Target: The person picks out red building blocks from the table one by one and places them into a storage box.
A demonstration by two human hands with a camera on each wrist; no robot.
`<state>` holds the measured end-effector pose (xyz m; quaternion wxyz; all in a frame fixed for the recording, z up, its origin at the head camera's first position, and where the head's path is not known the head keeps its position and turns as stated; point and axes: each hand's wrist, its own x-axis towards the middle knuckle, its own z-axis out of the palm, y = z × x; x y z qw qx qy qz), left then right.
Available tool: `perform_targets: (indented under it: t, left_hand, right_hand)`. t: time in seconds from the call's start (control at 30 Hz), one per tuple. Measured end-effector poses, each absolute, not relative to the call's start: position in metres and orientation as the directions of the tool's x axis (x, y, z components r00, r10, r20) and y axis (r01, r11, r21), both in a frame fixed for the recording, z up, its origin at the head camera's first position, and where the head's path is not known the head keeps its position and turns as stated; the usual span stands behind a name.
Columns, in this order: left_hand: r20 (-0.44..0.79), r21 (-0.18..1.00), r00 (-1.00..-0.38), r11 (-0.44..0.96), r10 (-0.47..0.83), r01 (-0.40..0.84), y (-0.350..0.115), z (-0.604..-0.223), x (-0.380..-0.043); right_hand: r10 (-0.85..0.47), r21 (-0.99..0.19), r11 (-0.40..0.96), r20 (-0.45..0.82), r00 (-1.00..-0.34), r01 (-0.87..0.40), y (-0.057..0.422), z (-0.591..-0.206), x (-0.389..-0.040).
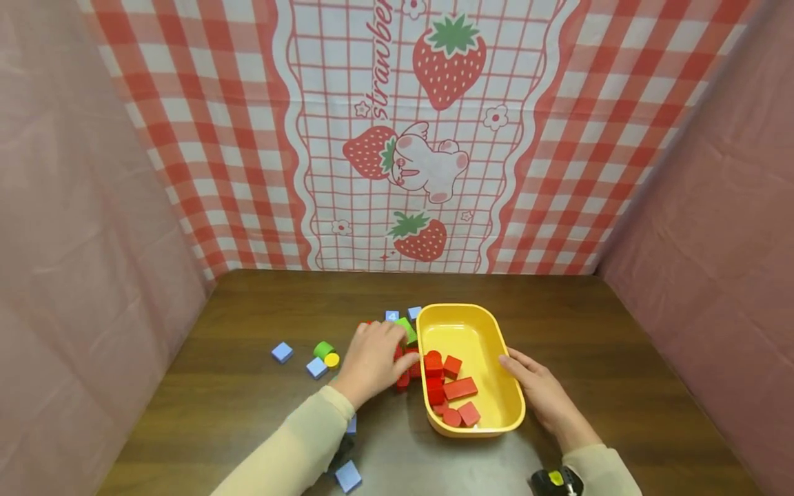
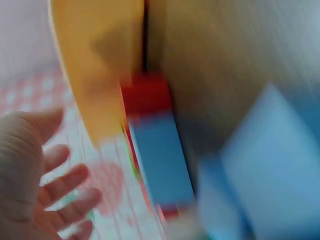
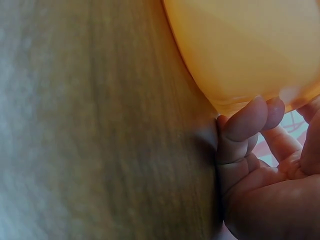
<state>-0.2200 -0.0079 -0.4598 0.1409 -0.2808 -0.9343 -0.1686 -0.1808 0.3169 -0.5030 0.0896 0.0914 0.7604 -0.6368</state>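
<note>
A yellow plastic tub (image 1: 477,337) stands on the table with several red blocks (image 1: 460,388) gathered at its left side. My right hand (image 1: 546,396) holds the tub by its right side; in the right wrist view its curled fingers (image 3: 247,120) meet the tub's outer wall (image 3: 245,50). My left hand (image 1: 372,358) is just left of the tub, above red blocks (image 1: 403,379) on the table. The left wrist view is blurred; there the left hand (image 2: 45,185) has spread, loosely bent fingers with nothing between them, beside the tub wall (image 2: 100,55).
On the wooden table (image 1: 217,413), left of the tub, lie several blue blocks (image 1: 282,353), a green block (image 1: 324,350) and a yellow round block (image 1: 331,360). Another green block (image 1: 406,331) is near the tub's rim. A checked strawberry cloth (image 1: 397,234) hangs behind.
</note>
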Motion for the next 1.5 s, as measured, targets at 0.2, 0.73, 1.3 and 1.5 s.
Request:
perform_targets:
  t: [0.2,0.73,1.3,1.5]
  left_hand:
    - [0.254,0.271,-0.879,0.843,0.404,0.465,-0.051,-0.466,-0.241]
    - [0.125,0.300,-0.909,0.859,0.397,0.416,-0.038,-0.467,-0.244]
    - [0.331,0.400,-0.898,0.818,0.291,0.413,-0.029,-0.458,-0.240]
    - [0.424,0.370,-0.793,0.716,0.438,0.593,0.009,-0.441,-0.208]
  right_hand:
    - [0.036,-0.954,0.172,-0.245,-0.969,0.248,0.318,-0.502,-0.180]
    - [0.030,-0.951,0.176,-0.254,-0.967,0.256,0.316,-0.504,-0.181]
    - [0.031,-0.953,0.180,-0.241,-0.970,0.242,0.315,-0.506,-0.180]
    - [0.034,-0.951,0.191,-0.240,-0.970,0.242,0.314,-0.505,-0.180]
